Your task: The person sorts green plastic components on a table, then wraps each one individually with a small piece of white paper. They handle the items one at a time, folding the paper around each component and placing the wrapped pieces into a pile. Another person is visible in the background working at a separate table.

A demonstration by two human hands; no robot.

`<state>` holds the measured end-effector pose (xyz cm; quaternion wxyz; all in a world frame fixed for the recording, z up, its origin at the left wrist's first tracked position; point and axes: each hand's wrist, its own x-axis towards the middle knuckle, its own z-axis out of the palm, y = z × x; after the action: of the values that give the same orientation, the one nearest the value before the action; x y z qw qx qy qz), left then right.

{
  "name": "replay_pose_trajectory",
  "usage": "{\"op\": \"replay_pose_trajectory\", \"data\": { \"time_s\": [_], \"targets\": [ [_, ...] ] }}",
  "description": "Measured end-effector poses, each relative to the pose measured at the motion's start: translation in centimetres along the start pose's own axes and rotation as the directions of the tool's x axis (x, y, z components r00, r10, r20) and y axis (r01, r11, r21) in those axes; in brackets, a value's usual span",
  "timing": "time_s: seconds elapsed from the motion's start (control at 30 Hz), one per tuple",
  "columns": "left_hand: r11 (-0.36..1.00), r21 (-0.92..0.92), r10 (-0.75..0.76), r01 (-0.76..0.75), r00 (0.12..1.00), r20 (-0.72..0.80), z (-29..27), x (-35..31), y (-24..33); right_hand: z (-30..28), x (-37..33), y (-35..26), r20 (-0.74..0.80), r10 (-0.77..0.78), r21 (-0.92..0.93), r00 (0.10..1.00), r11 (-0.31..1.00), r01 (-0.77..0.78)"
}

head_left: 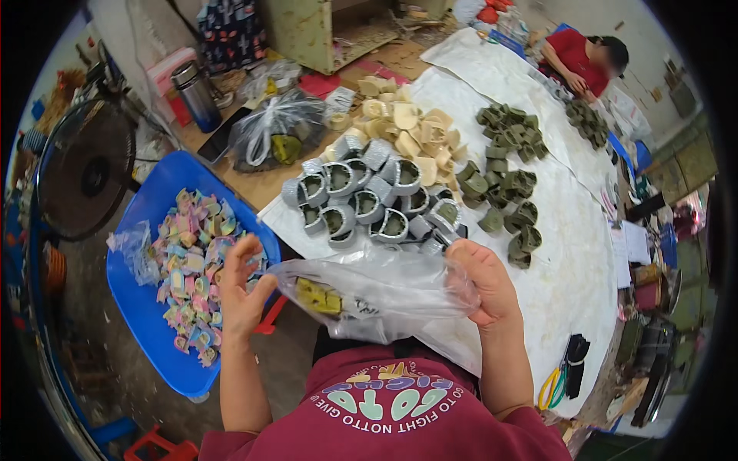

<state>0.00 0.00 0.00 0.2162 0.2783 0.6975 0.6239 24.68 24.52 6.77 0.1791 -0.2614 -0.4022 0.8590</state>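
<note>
A clear plastic bag (400, 288) is stretched between my hands in front of my shirt, with a yellow-green piece (318, 296) showing at its left end. My right hand (486, 283) is closed on the bag's right end. A small dark tip shows by its fingers; I cannot make out what it is. My left hand (244, 288) has its fingers apart, its thumb against or just beside the bag's left end. Beyond the bag lies a heap of silver-grey, arch-shaped pieces with dark insides (369, 196). Cream pieces (411, 127) are piled behind them, and olive-green ones (507, 184) lie to the right.
A blue basin (137, 323) of pastel-coloured pieces (196, 261) stands left, near a black fan (84, 169). A tied clear bag (280, 127) and a metal flask (197, 96) stand at the back. White sheeting (569, 276) covers the table. Another person (576, 61) sits far right.
</note>
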Motion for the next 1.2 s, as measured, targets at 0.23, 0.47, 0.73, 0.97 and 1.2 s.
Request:
{"op": "replay_pose_trajectory", "data": {
  "time_s": [0.23,0.47,0.73,0.97,1.2],
  "targets": [
    [0.816,0.054,0.308,-0.575,0.512,0.802,13.3,-0.3,8.1,-0.2,-5.3,-2.0,-0.066,0.138,-0.377,0.988,0.913,-0.153],
    [0.987,0.102,-0.16,0.128,0.641,0.75,19.8,-3.5,0.6,-9.8,-6.5,-0.1,-0.263,-0.691,-0.959,0.673,0.261,-0.107],
    [0.93,0.108,-0.311,0.352,0.593,0.743,20.9,-1.8,0.6,-4.3,3.5,-1.3,0.096,-0.314,-0.983,0.945,0.121,0.141],
    [0.876,0.062,-0.379,0.478,0.602,0.703,21.3,-0.2,0.8,-7.6,4.2,-0.1,-0.059,-0.539,-0.772,0.84,0.558,0.304],
    [0.865,0.05,-0.396,0.499,0.62,0.677,23.3,-0.5,1.6,-6.7,-4.3,-2.5,-0.36,-0.374,-0.123,0.855,0.927,0.354]
  ]
}}
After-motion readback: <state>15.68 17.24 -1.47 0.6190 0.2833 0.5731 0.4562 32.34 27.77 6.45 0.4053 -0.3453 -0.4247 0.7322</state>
